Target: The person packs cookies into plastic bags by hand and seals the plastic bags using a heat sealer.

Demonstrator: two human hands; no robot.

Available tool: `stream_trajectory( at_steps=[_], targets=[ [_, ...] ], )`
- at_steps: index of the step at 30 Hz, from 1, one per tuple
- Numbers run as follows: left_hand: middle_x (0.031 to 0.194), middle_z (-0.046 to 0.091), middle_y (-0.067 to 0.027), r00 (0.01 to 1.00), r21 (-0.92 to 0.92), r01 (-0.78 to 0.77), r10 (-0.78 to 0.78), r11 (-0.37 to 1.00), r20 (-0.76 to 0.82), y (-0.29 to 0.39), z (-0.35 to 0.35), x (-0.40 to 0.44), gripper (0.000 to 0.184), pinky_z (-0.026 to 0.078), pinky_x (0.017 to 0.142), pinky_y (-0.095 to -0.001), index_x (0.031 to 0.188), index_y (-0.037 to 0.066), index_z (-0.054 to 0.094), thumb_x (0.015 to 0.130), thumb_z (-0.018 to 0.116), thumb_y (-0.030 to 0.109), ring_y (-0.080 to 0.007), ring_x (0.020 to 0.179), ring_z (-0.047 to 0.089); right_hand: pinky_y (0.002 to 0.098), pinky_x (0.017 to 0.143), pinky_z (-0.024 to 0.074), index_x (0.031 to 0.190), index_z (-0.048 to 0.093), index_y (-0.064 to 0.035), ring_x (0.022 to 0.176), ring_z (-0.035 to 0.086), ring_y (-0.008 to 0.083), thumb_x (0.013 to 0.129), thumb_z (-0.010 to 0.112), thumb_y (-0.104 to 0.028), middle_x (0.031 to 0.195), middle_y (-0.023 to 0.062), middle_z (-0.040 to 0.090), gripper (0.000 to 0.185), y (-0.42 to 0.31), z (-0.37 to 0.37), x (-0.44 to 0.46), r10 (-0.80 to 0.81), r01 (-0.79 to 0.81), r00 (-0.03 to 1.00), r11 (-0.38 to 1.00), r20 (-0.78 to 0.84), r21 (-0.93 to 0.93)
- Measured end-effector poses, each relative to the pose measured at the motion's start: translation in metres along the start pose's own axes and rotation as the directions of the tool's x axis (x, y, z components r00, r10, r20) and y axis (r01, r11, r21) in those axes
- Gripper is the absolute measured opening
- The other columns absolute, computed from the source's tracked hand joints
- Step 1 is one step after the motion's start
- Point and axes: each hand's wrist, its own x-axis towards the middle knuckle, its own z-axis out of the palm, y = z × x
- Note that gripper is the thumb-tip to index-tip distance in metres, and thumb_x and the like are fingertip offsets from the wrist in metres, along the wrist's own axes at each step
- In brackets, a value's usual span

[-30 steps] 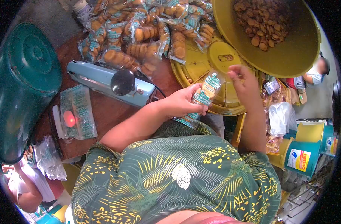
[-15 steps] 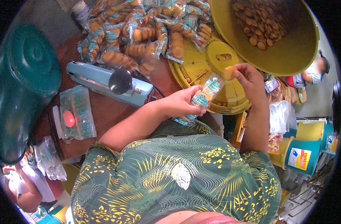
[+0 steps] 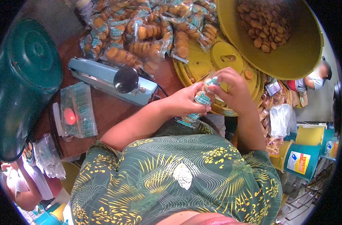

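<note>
My left hand (image 3: 188,100) is wrapped around a clear plastic bag (image 3: 204,98) with teal print, with biscuits inside. The fingers of my right hand (image 3: 234,89) are closed at the bag's upper end; any biscuit between them is hidden. Behind my right hand, one biscuit (image 3: 248,75) lies on the yellow lid (image 3: 225,56). Further back, a large yellow tub (image 3: 302,56) leans toward me with many loose round biscuits (image 3: 266,32) in it. Several filled biscuit packs (image 3: 146,32) are heaped on the brown table (image 3: 100,112).
A blue bag sealer (image 3: 100,77) with a black knob stands left of my hands. Flat printed bags (image 3: 79,110) lie near the table's left edge, beside a dark green container (image 3: 32,86). Teal buckets (image 3: 300,159) stand at right. Other people are at the lower left and far right.
My right hand has moved left and down, from holding a biscuit beside the bag to the bag's upper end. That biscuit is no longer visible in my fingers. The view has shifted slightly.
</note>
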Motion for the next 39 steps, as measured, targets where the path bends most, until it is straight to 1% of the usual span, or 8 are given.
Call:
stream_trajectory(
  at_steps=[11,17,19,20,28,32,36,39],
  targets=[
    [0.120,0.057,-0.0033,0.992,0.319,-0.122,0.106,0.940,0.066,0.010,0.004,-0.007,0.074,0.044,0.098,-0.0327,0.146,0.007,0.038,0.086,0.079,0.021,-0.0121,0.109,0.054,0.0304,0.073,0.0501,0.125,0.056,-0.0035,0.079,0.062,0.0146,0.091,0.071,-0.015,0.080,0.0063,0.063,0.039,-0.029,-0.010,-0.009,0.226,-0.247,0.968,0.934,0.109,0.256],
    [0.127,0.057,-0.0094,0.947,-0.403,-0.083,0.198,0.911,0.253,0.031,0.011,-0.048,0.085,0.045,0.100,-0.0349,0.150,0.007,0.033,0.091,0.060,0.062,-0.0186,0.116,0.056,0.0261,0.071,0.0512,0.145,0.040,-0.0065,0.080,0.064,0.0123,0.090,0.070,-0.007,0.087,0.0070,0.067,0.062,-0.079,-0.021,-0.016,-0.001,0.001,1.000,0.724,-0.001,0.689],
    [0.129,0.057,-0.0122,0.949,-0.364,-0.186,0.262,0.913,0.173,0.037,0.012,-0.071,0.091,0.044,0.104,-0.0381,0.151,0.002,0.029,0.092,0.052,0.066,-0.0221,0.120,0.056,0.0255,0.071,0.0516,0.147,0.038,-0.0073,0.082,0.065,0.0131,0.090,0.069,-0.006,0.090,0.0094,0.069,0.065,-0.085,-0.015,-0.010,-0.072,0.164,0.986,0.477,-0.148,0.863],
    [0.129,0.057,-0.0125,0.955,-0.356,-0.218,0.274,0.909,0.115,0.041,0.016,-0.087,0.092,0.045,0.103,-0.0384,0.151,0.001,0.028,0.092,0.053,0.066,-0.0222,0.120,0.056,0.0254,0.070,0.0529,0.147,0.039,-0.0074,0.082,0.066,0.0136,0.089,0.069,-0.003,0.093,0.0104,0.070,0.065,-0.083,-0.010,0.003,-0.002,0.090,0.990,0.790,-0.144,0.606],
    [0.127,0.059,-0.0084,0.843,0.301,-0.098,0.239,0.949,-0.482,0.015,-0.006,-0.175,0.059,0.052,0.092,-0.0335,0.143,0.000,0.039,0.096,0.066,0.022,-0.0139,0.109,0.059,0.0313,0.084,0.0536,0.144,0.044,-0.0079,0.103,0.063,0.0145,0.087,0.071,0.001,0.114,0.0107,0.065,0.064,-0.099,0.081,0.052,-0.031,-0.006,0.997,0.880,0.070,0.474],
    [0.122,0.063,-0.0063,0.740,0.082,-0.036,0.082,0.996,-0.668,0.016,-0.021,-0.208,0.055,0.051,0.091,-0.0315,0.143,0.003,0.042,0.096,0.063,0.024,-0.0147,0.104,0.063,0.0284,0.091,0.0482,0.138,0.048,-0.0025,0.105,0.057,0.0125,0.086,0.071,0.000,0.116,0.0060,0.063,0.057,-0.053,0.135,0.089,-0.101,-0.129,0.947,0.751,0.306,0.648],
    [0.114,0.066,-0.0061,0.639,0.180,-0.036,0.161,0.983,-0.752,0.018,-0.044,-0.225,0.054,0.054,0.078,-0.0303,0.140,0.003,0.045,0.096,0.064,0.028,-0.0142,0.094,0.065,0.0346,0.092,0.0512,0.136,0.050,-0.0062,0.105,0.065,0.0201,0.093,0.059,0.000,0.111,0.0106,0.068,0.044,-0.074,0.109,0.132,0.039,-0.065,0.998,0.605,0.052,0.794],
    [0.115,0.063,-0.0073,0.698,0.087,-0.140,0.160,0.986,-0.698,0.019,-0.057,-0.234,0.055,0.055,0.074,-0.0289,0.139,-0.001,0.044,0.096,0.065,0.026,-0.0126,0.084,0.065,0.0361,0.093,0.0510,0.137,0.051,-0.0091,0.107,0.066,0.0254,0.096,0.053,0.000,0.112,0.0163,0.069,0.042,-0.126,0.083,0.130,-0.140,0.081,0.987,0.853,0.075,0.515]
  ],
)
